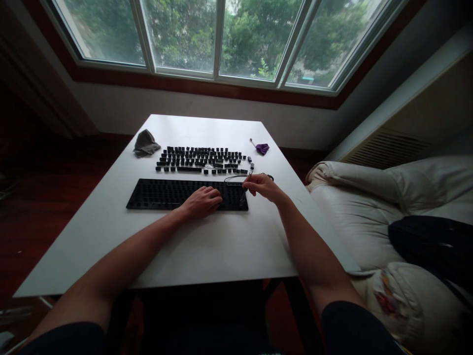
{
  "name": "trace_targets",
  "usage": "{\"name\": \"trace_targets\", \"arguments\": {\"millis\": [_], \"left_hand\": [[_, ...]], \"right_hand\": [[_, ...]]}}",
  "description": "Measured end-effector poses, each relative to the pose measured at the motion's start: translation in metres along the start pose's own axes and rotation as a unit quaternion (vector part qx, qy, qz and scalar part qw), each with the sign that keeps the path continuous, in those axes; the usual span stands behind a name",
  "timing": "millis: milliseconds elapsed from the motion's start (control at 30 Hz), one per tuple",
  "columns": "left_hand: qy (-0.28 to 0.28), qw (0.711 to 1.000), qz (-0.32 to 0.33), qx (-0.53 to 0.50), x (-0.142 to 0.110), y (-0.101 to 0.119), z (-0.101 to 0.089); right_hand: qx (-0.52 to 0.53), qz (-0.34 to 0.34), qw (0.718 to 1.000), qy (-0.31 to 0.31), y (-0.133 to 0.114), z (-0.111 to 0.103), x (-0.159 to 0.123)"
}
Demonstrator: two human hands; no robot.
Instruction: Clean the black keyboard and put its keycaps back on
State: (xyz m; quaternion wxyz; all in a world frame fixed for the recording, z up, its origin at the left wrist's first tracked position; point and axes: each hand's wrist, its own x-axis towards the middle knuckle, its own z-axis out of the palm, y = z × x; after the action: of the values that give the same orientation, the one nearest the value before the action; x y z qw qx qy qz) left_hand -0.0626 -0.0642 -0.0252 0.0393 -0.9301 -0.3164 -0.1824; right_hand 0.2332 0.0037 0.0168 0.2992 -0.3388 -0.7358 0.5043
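A black keyboard [162, 195] with its keycaps off lies on the white table [207, 246]. My left hand [202, 201] rests on its right half, fingers laid over the keyboard and holding nothing. Above the keyboard's right end, my right hand [261, 186] is closed in a pinch on a thin wire keycap puller [243, 196], whose wire end points down at the keys. Whether the wires touch a key is too small to tell. Behind the keyboard, the loose black keycaps [190, 169] stand in rows. A thin dark cable runs near the keyboard's top right edge.
A crumpled grey cloth [146, 144] is at the table's back left. At the back right lie a purple cloth [262, 148] and a small brush-like stick [252, 142]. To the right stands a pale sofa [354, 212] with a dark bag [432, 246] on it.
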Motion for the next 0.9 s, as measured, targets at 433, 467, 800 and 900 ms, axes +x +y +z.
{"name": "trace_targets", "arguments": {"millis": [433, 467, 800, 900], "left_hand": [[-0.036, 0.999, 0.033, -0.012, -0.002, 0.001, -0.002], [-0.035, 0.999, 0.031, -0.015, -0.002, 0.0, -0.002], [-0.03, 0.999, 0.018, -0.039, -0.002, -0.002, 0.002], [-0.031, 0.998, 0.016, -0.043, -0.002, -0.001, 0.002]], "right_hand": [[-0.065, 0.044, 0.996, -0.045, -0.002, 0.008, 0.002], [-0.066, 0.045, 0.994, -0.072, -0.005, 0.008, 0.0], [-0.187, 0.037, 0.959, -0.209, -0.03, 0.002, -0.013], [-0.206, 0.051, 0.952, -0.221, -0.024, 0.006, -0.012]]}}
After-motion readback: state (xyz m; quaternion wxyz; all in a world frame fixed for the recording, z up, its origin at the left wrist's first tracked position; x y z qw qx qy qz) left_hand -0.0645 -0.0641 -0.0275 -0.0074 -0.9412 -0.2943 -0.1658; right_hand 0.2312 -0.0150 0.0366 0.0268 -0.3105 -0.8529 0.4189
